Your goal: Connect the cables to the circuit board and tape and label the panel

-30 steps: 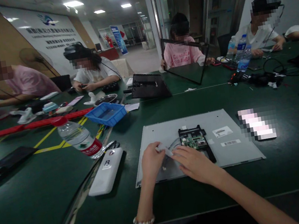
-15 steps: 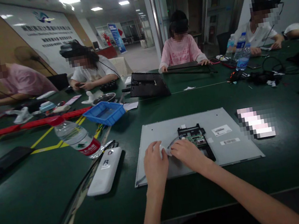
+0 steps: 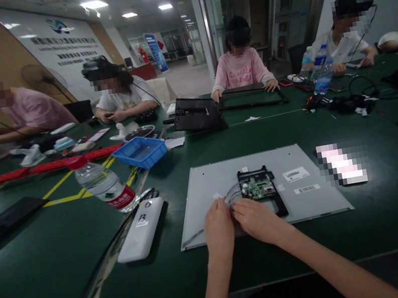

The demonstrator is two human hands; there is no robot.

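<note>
A grey metal display panel (image 3: 204, 181) lies flat in front of me, with a black plastic frame (image 3: 281, 205) on it. Inside that frame sits a green circuit board (image 3: 257, 189). Thin grey cables (image 3: 232, 191) curve from the board's left side to my fingertips. My left hand (image 3: 218, 227) is pinched closed over the cables' near end. Close against it, my right hand (image 3: 258, 219) also has its fingertips closed there; the exact grip of each is hidden. A small white patch (image 3: 217, 196) shows just beyond my left fingertips.
Left of the panel lie a white power bank (image 3: 142, 229) and a tilted water bottle (image 3: 104, 185). Behind stand a blue tray (image 3: 140, 152) and a black casing (image 3: 196, 113). A phone (image 3: 341, 164) lies right. Across the table, a person holds a black frame (image 3: 253, 105).
Both hands have moved slightly toward me, uncovering more of the cables and board. The white piece between my fingers earlier now shows beyond them. The person opposite has lowered the black frame.
</note>
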